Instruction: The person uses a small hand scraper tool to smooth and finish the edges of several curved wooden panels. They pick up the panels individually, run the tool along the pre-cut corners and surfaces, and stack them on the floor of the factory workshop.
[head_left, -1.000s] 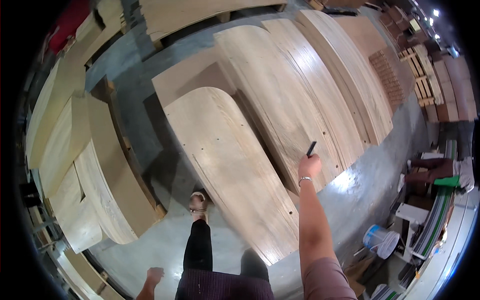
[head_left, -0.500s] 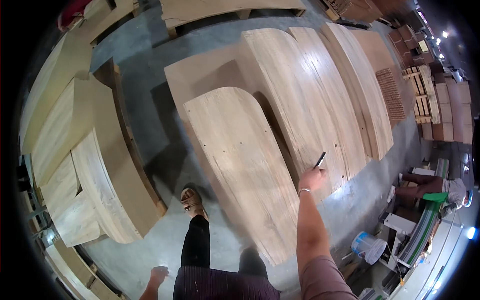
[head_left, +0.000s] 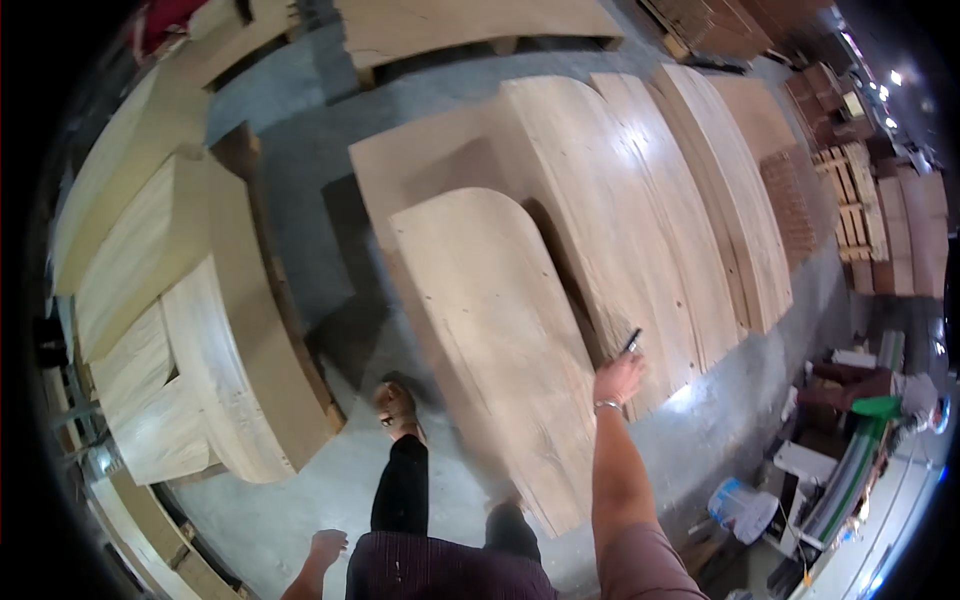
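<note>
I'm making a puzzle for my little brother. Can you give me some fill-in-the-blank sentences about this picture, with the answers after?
The dark slim tool is in the person's ____ hand. 
A bracelet circles that hand's ____. 
The bucket is white and ____.

Missing words: right; wrist; blue.

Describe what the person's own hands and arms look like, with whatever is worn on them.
The right hand is ungloved, with a narrow, pale or silvery band around its wrist; a short, dusky mauve sleeve covers the upper arm, leaving the forearm bare. The left hand is ungloved too; no band or sleeve shows on its visible forearm.
</note>
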